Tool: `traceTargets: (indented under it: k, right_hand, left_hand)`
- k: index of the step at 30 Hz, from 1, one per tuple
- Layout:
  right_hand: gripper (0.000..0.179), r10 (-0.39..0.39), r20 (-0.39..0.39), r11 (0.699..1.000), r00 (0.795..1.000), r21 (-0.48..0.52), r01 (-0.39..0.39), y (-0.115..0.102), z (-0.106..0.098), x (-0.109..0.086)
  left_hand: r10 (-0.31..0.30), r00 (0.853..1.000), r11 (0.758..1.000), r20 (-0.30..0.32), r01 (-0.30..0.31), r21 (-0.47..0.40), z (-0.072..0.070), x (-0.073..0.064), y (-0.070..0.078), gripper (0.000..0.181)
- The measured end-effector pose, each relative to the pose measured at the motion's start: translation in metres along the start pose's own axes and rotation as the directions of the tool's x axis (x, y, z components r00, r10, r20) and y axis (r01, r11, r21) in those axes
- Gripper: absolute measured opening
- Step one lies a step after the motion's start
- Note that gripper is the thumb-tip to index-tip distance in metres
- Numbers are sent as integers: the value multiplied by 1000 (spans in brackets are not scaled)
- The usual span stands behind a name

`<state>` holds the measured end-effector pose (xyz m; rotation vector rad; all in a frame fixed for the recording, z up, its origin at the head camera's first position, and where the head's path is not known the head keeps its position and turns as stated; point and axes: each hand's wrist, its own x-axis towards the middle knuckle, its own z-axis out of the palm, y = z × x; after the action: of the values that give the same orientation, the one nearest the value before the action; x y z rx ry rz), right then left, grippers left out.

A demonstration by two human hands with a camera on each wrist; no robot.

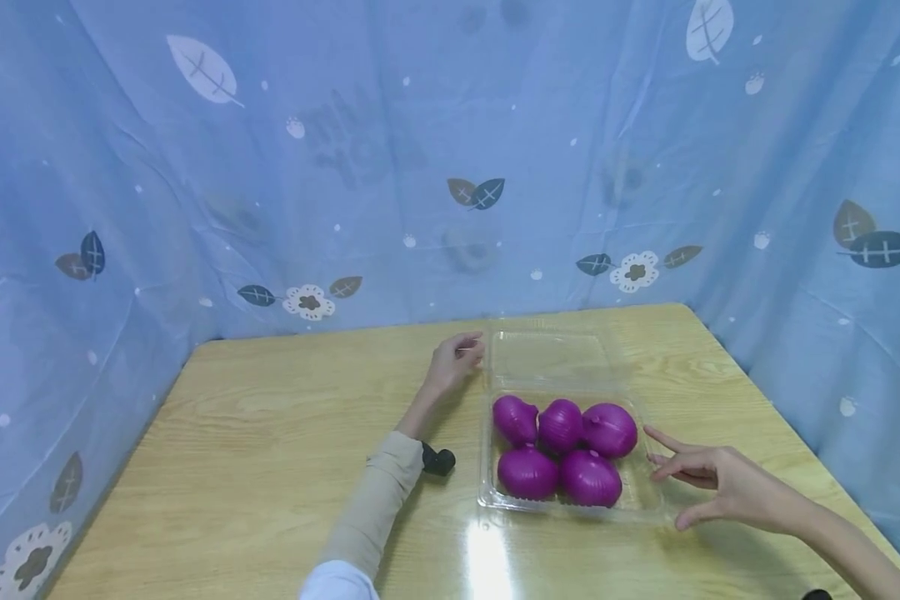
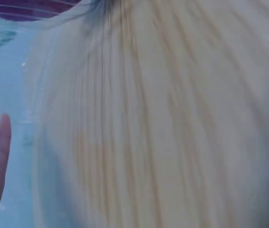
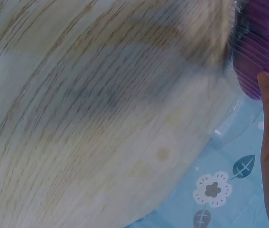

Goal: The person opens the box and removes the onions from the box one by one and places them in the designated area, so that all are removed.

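Several purple onions (image 1: 527,472) sit in a clear plastic clamshell box (image 1: 641,498) on the table. Its transparent lid (image 1: 547,357) is folded back, lying away from me behind the base. My left hand (image 1: 453,363) is at the left edge of the lid, fingertips right by the plastic; the left wrist view shows its fingers (image 2: 1,142) fairly straight. At the box's right side, my right hand (image 1: 727,483) spreads its thumb and fingers, with the index fingertip close to the rim. An onion (image 3: 253,66) shows through the box wall in the right wrist view, beside that hand.
The box stands on a wood-grain table (image 1: 270,467), right of its middle. Blue curtains (image 1: 390,150) with leaf and flower prints hang behind the table and along both sides. A black wrist camera mount (image 1: 438,461) juts out beside the left sleeve (image 1: 382,492).
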<state>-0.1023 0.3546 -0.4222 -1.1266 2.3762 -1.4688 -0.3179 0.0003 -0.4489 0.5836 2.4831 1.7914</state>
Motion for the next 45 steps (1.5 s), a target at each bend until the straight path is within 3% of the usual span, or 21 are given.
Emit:
traceTargets:
  k: [4, 8, 10, 14, 17, 20, 24, 26, 32, 35, 39, 42, 45]
  right_hand:
    - [43, -10, -2, 1000, 1000, -6, 10, 1, -1, 3]
    - [44, -3, 2, 1000, 1000, -7, 3, 1, -1, 3]
    - [44, 5, 3, 1000, 1000, -3, -5, 1, -1, 1]
    - [43, 15, 5, 1000, 1000, 6, -15, 2, 1, -2]
    - [43, 16, 5, 1000, 1000, 17, -16, 3, 2, -3]
    - [42, 8, 10, 999, 1000, 37, -9, 4, 2, -4]
    - [42, -8, 16, 998, 1000, 56, 7, 6, 2, -4]
    - [42, -13, 18, 998, 1000, 63, 12, 6, 2, -3]
    - [41, -16, 14, 998, 1000, 60, 16, 6, 1, -2]
    - [42, -15, 8, 999, 1000, 49, 15, 6, 2, -2]
    - [42, -15, 6, 998, 1000, 68, 15, 6, 3, -2]
    - [42, -14, 7, 996, 1000, 84, 13, 6, 3, -2]
    - [41, -9, 8, 997, 1000, 83, 8, 6, 3, -1]
  left_hand:
    - [34, 999, 999, 17, -33, -31, -17, -11, 8, 36]
    - [69, 985, 994, 159, -55, -91, -28, -27, 17, 37]
    - [85, 962, 993, 258, -61, -99, -31, -37, 21, 38]
    - [108, 899, 991, 424, -63, -117, -35, -62, 30, 39]
    - [114, 861, 990, 496, -57, -127, -34, -81, 36, 38]
    - [99, 840, 991, 534, -36, -127, -31, -98, 44, 37]
    - [83, 828, 994, 554, -30, -104, -24, -113, 53, 37]
    - [73, 830, 997, 553, -43, -68, -21, -117, 56, 38]
    - [-7, 872, 995, 489, -41, 86, -8, -122, 68, 41]
    - [-10, 867, 967, 498, -118, 225, 0, -121, 76, 41]
    - [-24, 826, 878, 564, -252, 407, 13, -120, 86, 28]
    - [-91, 800, 843, 593, -256, 474, 24, -121, 92, 28]
    - [-142, 780, 841, 609, -229, 490, 32, -123, 97, 39]
